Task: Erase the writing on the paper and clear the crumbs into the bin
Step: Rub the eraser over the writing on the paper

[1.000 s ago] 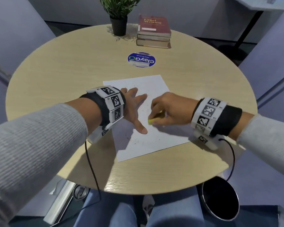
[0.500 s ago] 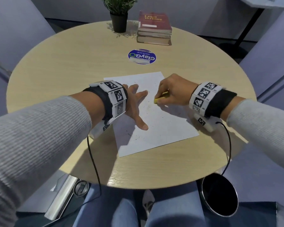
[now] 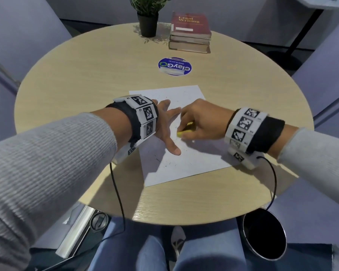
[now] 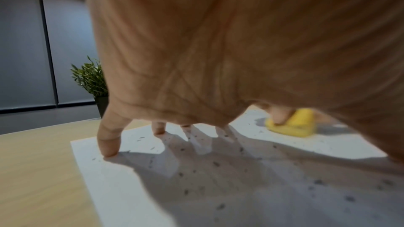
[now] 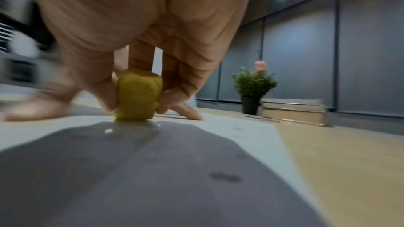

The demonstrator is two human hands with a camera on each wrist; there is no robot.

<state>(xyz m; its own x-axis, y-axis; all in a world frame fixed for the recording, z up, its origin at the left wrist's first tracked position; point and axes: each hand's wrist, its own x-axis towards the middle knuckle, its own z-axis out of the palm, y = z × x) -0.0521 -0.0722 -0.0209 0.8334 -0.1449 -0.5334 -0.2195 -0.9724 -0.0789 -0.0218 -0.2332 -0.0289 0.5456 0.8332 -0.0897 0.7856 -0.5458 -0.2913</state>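
A yellow eraser [image 3: 185, 130] is pinched between the thumb and curled fingers of the right hand [image 3: 203, 120], and its lower end is pressed against the white paper [image 3: 192, 163]. The left hand [image 3: 165, 126] is spread flat on the same sheet, just beside the eraser, with straight fingers [image 4: 108, 141] planted by their tips. Dark crumbs [image 4: 220, 206] are scattered over the paper. The sheet is laid near the middle of a round wooden table [image 3: 86, 75]. A black bin [image 3: 264, 234] is set on the floor below the table's near right edge.
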